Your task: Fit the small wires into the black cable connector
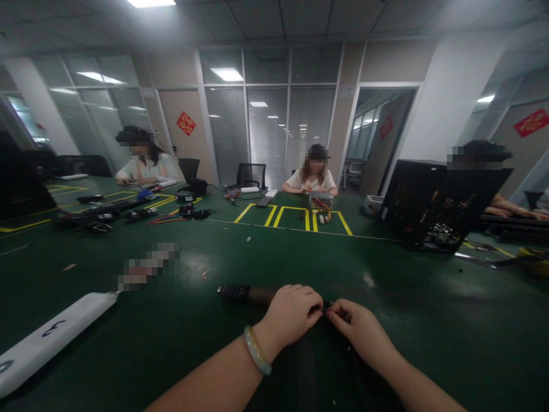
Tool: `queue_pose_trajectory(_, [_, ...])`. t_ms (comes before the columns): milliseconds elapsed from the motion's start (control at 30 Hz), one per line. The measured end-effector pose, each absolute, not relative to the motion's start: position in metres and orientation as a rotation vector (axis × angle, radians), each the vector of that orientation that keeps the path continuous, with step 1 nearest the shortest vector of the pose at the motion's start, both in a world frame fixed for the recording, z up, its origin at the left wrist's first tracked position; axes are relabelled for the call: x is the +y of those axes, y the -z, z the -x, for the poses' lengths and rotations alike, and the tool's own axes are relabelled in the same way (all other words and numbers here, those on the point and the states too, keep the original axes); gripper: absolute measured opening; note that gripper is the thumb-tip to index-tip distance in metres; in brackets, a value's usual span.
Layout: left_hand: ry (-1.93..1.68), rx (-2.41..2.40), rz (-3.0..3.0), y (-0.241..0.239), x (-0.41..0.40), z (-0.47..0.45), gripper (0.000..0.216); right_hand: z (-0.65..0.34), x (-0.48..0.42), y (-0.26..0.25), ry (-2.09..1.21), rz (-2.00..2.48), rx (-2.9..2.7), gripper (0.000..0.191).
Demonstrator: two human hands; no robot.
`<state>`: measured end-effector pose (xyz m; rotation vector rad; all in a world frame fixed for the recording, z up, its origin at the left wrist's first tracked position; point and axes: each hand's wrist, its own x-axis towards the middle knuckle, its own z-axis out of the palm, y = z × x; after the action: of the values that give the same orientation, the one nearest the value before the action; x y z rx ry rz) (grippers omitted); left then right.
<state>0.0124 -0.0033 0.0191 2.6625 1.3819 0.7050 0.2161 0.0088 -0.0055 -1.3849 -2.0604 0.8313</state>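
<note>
A dark cylindrical tool that looks like an electric screwdriver (259,296) lies low over the green table, its metal-tipped black nose pointing left. My left hand (289,315), with a pale bangle at the wrist, is closed over its right part and hides much of it. Close beside, my right hand (354,323) is closed in a pinch near the tool's right end. What sits between those fingertips is small, dark and mostly hidden. A dark cord-like strip (352,356) runs down from under my right hand, blurred against the table.
A long white bar (55,335) with a handwritten mark lies at the left. Black cables and parts (103,214) are heaped farther back. A black computer case (433,206) stands at the right. Across the table (193,320), a co-worker (315,177) sits behind a grey power supply (321,199).
</note>
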Motion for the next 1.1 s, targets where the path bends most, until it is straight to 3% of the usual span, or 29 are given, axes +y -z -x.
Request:
queue_pose_trajectory(300, [-0.731, 1.399, -2.652, -0.015, 0.0, -0.013, 0.007, -0.215, 0.01, 0.002, -0.807, 1.412, -2.072, 0.019])
queue_pose_trajectory(633, [-0.699, 1.398, -2.671, -0.016, -0.001, -0.012, 0.008, -0.215, 0.027, -0.012, -1.049, 1.552, -2.14, 0.015])
queue_pose_trajectory(1100, [-0.738, 1.375, -2.662, -0.014, 0.0, -0.012, 0.009, -0.215, 0.013, -0.004, -0.833, 1.406, -2.073, 0.018])
